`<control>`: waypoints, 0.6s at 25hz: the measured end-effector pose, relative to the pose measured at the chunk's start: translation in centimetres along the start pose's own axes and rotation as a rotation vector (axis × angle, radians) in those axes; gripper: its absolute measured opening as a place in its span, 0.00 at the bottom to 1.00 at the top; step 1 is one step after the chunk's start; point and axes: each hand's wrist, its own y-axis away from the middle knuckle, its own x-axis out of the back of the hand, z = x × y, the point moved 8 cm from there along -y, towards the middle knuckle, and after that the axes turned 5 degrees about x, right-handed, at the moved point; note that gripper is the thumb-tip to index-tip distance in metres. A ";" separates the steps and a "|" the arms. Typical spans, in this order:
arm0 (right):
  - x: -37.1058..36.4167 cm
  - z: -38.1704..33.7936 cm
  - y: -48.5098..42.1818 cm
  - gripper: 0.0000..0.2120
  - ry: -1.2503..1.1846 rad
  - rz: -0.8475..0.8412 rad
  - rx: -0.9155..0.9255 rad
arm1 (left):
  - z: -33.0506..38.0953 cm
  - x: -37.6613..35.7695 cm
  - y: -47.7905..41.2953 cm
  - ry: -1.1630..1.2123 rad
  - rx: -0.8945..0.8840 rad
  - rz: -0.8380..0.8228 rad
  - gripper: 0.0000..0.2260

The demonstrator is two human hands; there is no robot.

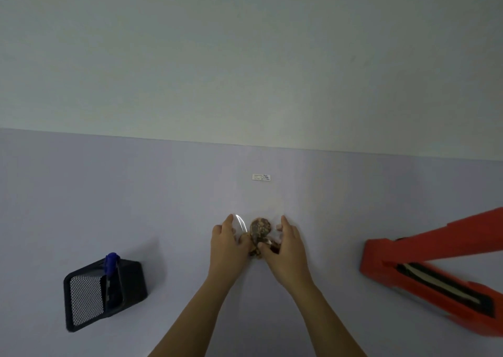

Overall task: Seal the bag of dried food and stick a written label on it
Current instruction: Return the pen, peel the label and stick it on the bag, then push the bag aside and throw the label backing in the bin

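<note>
A clear plastic bag of brown dried food (260, 233) lies on the pale table, near the middle. My left hand (228, 243) grips its left side and my right hand (285, 245) grips its right side, thumb pressed on the food. The bag's film is nearly invisible apart from a bright glint by my left fingers. A small white written label (261, 177) lies flat on the table beyond the bag, apart from both hands.
A black mesh pen holder (103, 292) with a blue-capped pen (111, 263) stands at the left. An orange heat sealer (435, 272) with its arm raised sits at the right. A plain wall rises behind the table's far edge.
</note>
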 end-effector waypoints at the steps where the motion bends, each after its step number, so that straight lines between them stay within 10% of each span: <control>1: 0.0 -0.1 0.1 0.39 0.017 0.003 -0.005 | 0.0 0.1 0.1 -0.013 -0.004 -0.005 0.27; 7: 2.0 -2.3 2.1 0.37 0.354 0.110 0.041 | 3.0 4.9 3.6 -0.188 -0.202 0.067 0.29; 11: -0.9 -4.2 7.9 0.29 0.414 0.192 0.259 | 2.0 13.1 9.7 -0.336 -0.362 0.433 0.24; 15: -8.4 -1.3 13.4 0.33 0.550 0.006 0.278 | -7.4 18.6 10.9 -0.389 0.161 0.435 0.36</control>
